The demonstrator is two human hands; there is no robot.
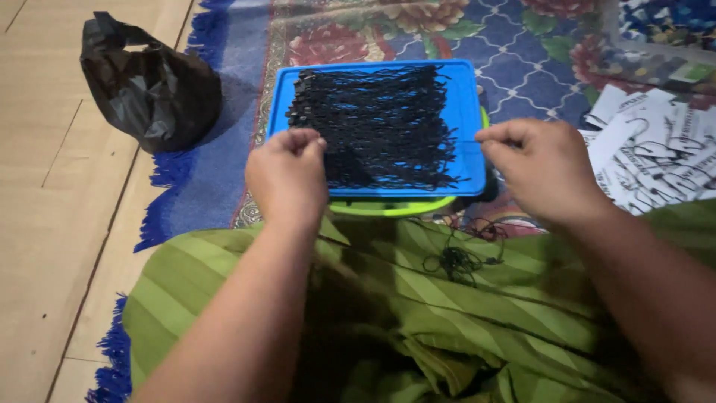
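Each hand (287, 175) pinched above black cords (373, 123) (blue tray (466, 112))

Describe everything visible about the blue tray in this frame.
The blue tray is a flat rectangle with rounded corners and a low raised rim; it looks like plastic. It lies level on something lime green, which shows under its near edge, over a patterned rug. A layer of black cords, laid roughly side by side, covers most of it. The left hand and right hand hover at its near corners, fingers pinched; whether they touch the tray cannot be told.
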